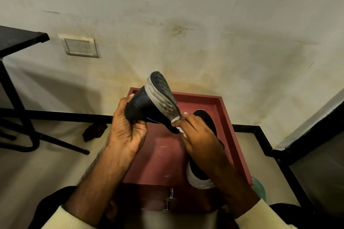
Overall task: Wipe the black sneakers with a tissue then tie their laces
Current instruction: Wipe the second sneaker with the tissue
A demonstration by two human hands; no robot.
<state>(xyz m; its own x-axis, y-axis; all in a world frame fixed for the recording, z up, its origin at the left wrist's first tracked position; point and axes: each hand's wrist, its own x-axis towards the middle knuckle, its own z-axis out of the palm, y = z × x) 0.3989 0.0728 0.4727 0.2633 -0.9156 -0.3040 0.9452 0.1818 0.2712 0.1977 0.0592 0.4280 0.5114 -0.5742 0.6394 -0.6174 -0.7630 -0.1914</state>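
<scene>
My left hand (128,128) grips a black sneaker (147,106) by its upper, holding it tilted in the air with the dirty whitish sole edge and black tread turned up. My right hand (195,132) pinches a white tissue (181,130) against the sole's edge near the heel. The second black sneaker (201,161) lies on the red tray-like table top (229,115) to the right, partly hidden by my right forearm; its white sole rim shows at the near end. I cannot see the laces.
A black metal table (20,39) with legs stands at the left. A dark crumpled object (95,131) lies on the floor by the wall. A wall switch plate (80,46) is behind. A black-edged step (279,145) runs at the right. A metal latch (170,199) sits below the tray.
</scene>
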